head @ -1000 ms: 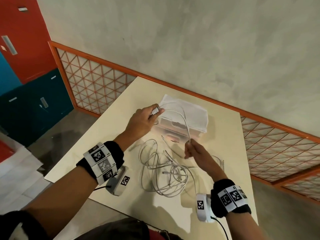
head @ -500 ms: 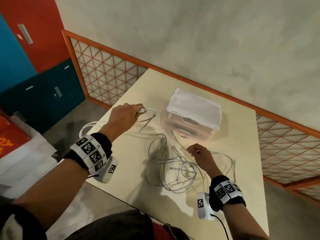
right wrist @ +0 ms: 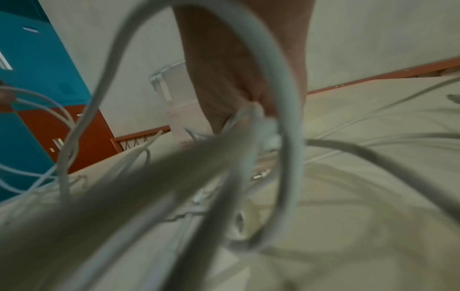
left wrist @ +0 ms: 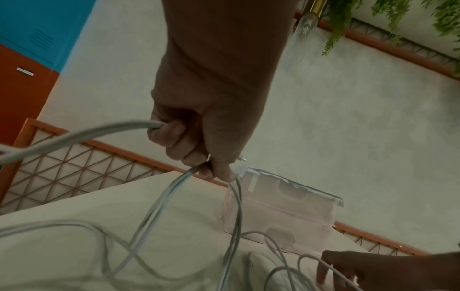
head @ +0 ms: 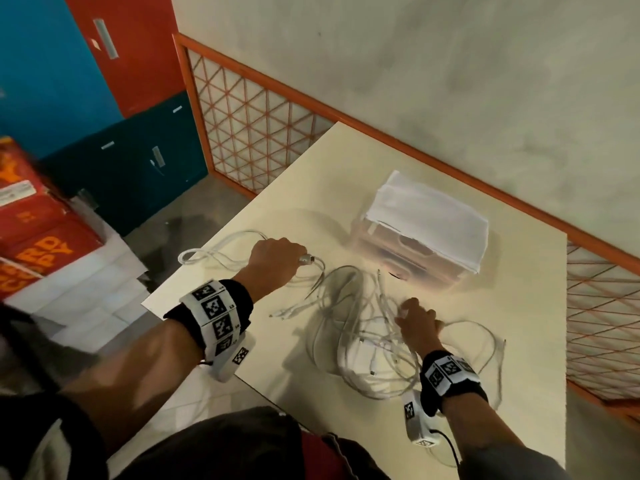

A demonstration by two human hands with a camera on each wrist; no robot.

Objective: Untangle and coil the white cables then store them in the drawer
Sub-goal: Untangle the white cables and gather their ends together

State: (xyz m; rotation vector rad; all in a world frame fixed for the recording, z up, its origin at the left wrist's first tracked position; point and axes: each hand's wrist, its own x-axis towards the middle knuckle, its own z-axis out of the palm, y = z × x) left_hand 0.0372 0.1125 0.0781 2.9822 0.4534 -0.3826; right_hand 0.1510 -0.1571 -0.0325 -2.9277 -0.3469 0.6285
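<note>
A tangle of white cables (head: 349,337) lies on the cream table (head: 332,168), in front of a clear plastic drawer unit (head: 405,252) whose drawers are closed. My left hand (head: 278,258) grips one white cable (left wrist: 154,204) in a fist at the left of the table. A metal connector (head: 306,259) sticks out of the fist. The cable's slack (head: 211,249) loops past the table's left edge. My right hand (head: 415,318) is down on the tangle with its fingers (right wrist: 248,106) curled round a few strands. Blurred cable loops fill the right wrist view.
A folded white cloth (head: 429,216) covers the top of the drawer unit. An orange lattice railing (head: 252,133) runs behind and to the right of the table. Red and blue lockers (head: 104,64) and red boxes (head: 38,237) stand at the left, beyond the table's edge.
My left hand has drawn its cable end away from the drawer unit to the left side of the table. My right hand has dropped from a raised strand onto the tangle.
</note>
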